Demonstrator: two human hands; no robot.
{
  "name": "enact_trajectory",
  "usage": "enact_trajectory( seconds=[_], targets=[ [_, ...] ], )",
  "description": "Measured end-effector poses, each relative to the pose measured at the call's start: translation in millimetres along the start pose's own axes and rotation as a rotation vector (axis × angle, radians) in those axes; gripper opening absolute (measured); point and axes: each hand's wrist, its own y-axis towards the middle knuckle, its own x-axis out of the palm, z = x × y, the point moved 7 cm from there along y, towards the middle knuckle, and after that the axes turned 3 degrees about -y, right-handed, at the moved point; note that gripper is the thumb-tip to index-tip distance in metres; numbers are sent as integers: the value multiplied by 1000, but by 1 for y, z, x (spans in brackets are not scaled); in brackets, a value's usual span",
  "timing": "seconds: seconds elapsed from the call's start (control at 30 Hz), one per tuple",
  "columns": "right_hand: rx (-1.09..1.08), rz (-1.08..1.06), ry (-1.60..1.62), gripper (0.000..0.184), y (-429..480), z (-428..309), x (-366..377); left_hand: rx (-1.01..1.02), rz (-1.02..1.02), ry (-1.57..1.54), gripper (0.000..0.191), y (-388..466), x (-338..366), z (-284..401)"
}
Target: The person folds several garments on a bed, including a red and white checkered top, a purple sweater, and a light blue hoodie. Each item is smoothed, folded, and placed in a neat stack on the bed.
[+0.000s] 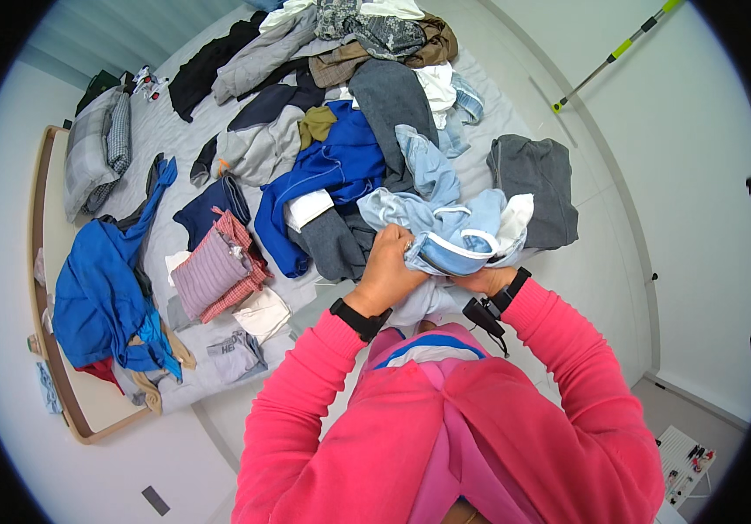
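A light blue garment with white trim [444, 226] is bunched up in front of me at the bed's near edge. My left hand [388, 265] grips its edge from the left, fingers partly tucked into the cloth. On the other side, my right hand [487, 278] holds its lower edge, with the fingers hidden beneath the fabric. Dark grey trousers [398, 108] and a royal blue garment [339, 160] lie beyond and to the left. To the right rests a folded dark grey garment [536, 190].
Clothes cover much of the bed [185, 147]. At the left are a blue jacket [97, 288], a striped pink garment [211, 275] and a plaid pillow [93, 154] by the headboard [44, 196]. A green-and-silver pole [611, 57] leans on the wall at the upper right.
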Motion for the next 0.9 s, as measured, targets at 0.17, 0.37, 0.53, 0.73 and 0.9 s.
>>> enact_trajectory(
  seconds=[0.17,0.37,0.53,0.73,0.9],
  targets=[
    [336,-46,1899,36,-7,29,30,-282,-306,-788,38,-12,25,-3],
    [436,-300,1921,39,-5,1,31,-434,-441,-1456,44,-21,29,9],
    [486,-277,1714,39,-3,-16,-7,-466,-276,-1192,38,-13,12,-28],
    [238,-72,900,39,-22,-35,-81,-722,383,-853,31,-37,-53,-174],
    [453,839,728,35,-80,17,-228,-902,679,-633,36,-89,-84,-275]
  ],
)
